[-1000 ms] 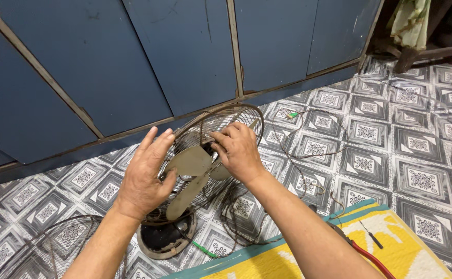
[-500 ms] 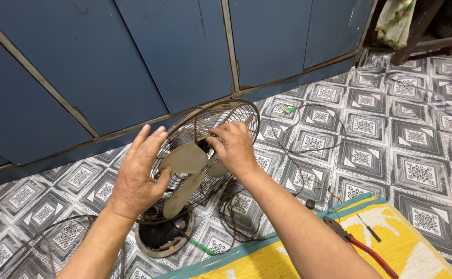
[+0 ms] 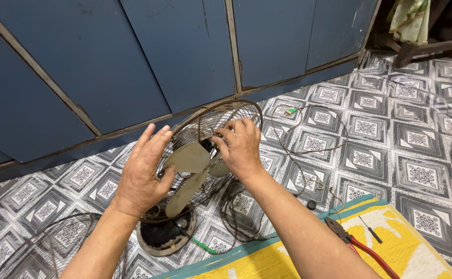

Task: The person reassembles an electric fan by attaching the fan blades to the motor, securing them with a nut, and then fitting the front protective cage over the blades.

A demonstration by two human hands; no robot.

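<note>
The fan [image 3: 197, 165] stands on the tiled floor [image 3: 417, 150] before the cabinet doors [image 3: 184, 57], its blades [image 3: 187, 175] inside the rear wire guard [image 3: 226, 116]. The left hand [image 3: 142, 178] lies against the blades' left side; the right hand [image 3: 241, 147] sits at their hub. A loose wire guard [image 3: 40, 248] lies far left. Pliers [image 3: 358, 245] and a screwdriver [image 3: 370, 230] lie on the mat [image 3: 417, 248] at right.

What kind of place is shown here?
Probably the floor of a home used for repair work: grey patterned floor tiles, blue panelled doors, a yellow woven mat with red-handled pliers, and a rusty old table fan under both hands.
</note>
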